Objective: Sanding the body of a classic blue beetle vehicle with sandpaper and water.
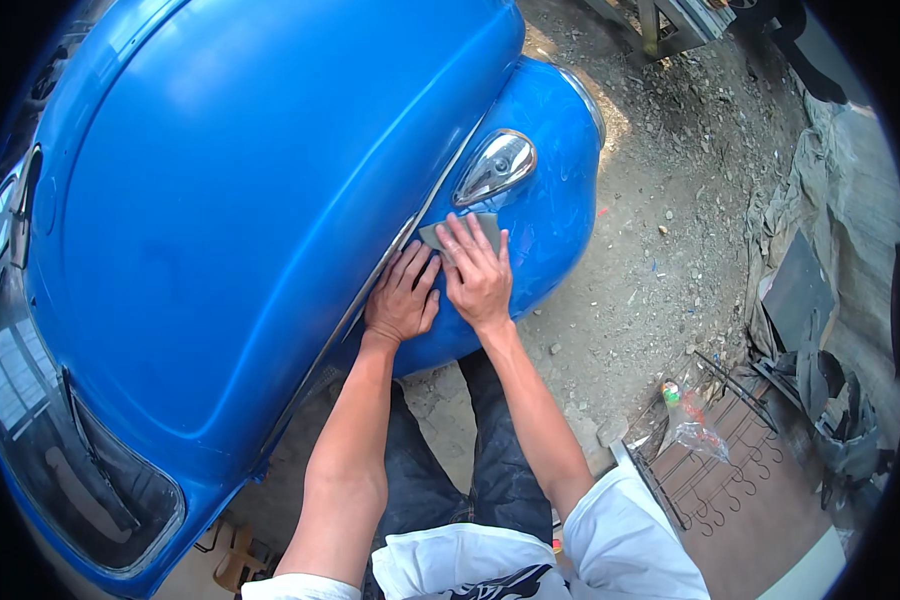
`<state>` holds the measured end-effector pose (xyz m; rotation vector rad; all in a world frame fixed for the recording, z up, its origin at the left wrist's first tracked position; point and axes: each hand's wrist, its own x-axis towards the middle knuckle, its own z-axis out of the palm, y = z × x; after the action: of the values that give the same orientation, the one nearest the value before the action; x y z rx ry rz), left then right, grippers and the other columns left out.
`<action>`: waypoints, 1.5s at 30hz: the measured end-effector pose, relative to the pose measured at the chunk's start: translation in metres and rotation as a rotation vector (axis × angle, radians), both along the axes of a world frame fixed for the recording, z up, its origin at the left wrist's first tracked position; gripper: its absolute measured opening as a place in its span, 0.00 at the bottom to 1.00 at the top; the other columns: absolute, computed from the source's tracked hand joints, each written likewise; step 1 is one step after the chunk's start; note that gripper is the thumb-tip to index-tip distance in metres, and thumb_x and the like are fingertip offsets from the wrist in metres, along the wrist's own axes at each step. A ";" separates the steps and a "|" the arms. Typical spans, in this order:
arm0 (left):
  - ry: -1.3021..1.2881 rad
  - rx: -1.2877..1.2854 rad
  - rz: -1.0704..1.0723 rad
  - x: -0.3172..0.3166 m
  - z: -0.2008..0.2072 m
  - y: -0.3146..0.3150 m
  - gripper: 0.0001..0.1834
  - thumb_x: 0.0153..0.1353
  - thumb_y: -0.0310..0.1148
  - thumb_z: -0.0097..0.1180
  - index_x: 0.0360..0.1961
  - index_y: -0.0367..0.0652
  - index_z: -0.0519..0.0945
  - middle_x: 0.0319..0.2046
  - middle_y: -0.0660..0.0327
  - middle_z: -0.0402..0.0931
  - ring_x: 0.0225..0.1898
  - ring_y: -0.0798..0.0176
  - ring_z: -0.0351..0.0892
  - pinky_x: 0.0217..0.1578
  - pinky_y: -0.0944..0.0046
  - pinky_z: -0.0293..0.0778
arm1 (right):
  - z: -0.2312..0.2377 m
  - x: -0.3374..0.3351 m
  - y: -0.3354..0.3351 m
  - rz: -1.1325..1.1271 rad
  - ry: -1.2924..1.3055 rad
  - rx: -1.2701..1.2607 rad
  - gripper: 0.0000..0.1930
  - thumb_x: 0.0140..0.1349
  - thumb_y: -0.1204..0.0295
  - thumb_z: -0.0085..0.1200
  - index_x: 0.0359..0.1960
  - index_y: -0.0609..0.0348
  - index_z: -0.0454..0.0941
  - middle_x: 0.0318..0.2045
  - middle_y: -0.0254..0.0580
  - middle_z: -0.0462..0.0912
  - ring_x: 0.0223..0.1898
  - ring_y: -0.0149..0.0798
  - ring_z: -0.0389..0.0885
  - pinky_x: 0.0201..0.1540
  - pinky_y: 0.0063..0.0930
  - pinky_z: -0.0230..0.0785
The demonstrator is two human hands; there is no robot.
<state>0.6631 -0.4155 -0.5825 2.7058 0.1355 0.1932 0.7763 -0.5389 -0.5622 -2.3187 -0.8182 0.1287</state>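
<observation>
A grey sheet of sandpaper (490, 226) lies against the glossy blue fender (560, 200) of a car. My right hand (480, 282) holds it down under stretched fingers, just below the chrome turn-signal housing (497, 166). Close by on the left, my left hand (401, 297) rests on the fender with fingers extended. Beside it runs the bright trim seam (398, 243) between the fender and the blue hood (240, 180). Faint whitish streaks mark the paint around the chrome housing. What lies beneath my right palm is hidden.
Windshield wipers (95, 450) and dark glass are at the lower left. Gravelly ground (660, 210) stretches right of the fender. A rack with metal hooks (725, 460) and a plastic bag (695, 428) sit at the lower right, a crumpled tarp (860, 190) beyond.
</observation>
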 end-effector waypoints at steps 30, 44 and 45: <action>-0.085 -0.052 -0.046 0.009 0.007 -0.002 0.30 0.59 0.37 0.52 0.65 0.44 0.70 0.67 0.53 0.64 0.71 0.51 0.60 0.71 0.50 0.54 | -0.007 0.022 -0.020 -0.074 -0.076 0.110 0.18 0.58 0.75 0.62 0.49 0.39 0.86 0.57 0.30 0.81 0.65 0.40 0.73 0.66 0.37 0.64; -0.100 -0.078 -0.035 0.018 0.010 -0.008 0.30 0.60 0.36 0.52 0.65 0.43 0.70 0.67 0.54 0.64 0.71 0.52 0.60 0.71 0.48 0.55 | -0.018 0.058 -0.022 -0.557 0.060 -0.094 0.26 0.74 0.53 0.38 0.70 0.43 0.67 0.73 0.40 0.60 0.75 0.47 0.54 0.74 0.60 0.38; -0.087 -0.066 -0.037 0.012 0.006 -0.002 0.30 0.60 0.36 0.52 0.65 0.43 0.70 0.67 0.54 0.64 0.71 0.52 0.60 0.71 0.48 0.55 | -0.011 0.037 -0.001 -0.549 0.080 -0.227 0.27 0.74 0.52 0.37 0.72 0.41 0.63 0.75 0.39 0.57 0.76 0.47 0.51 0.74 0.64 0.34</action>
<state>0.6754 -0.4178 -0.5768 2.6273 0.0647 0.2895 0.8129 -0.5399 -0.5735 -2.6435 -0.1117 0.0734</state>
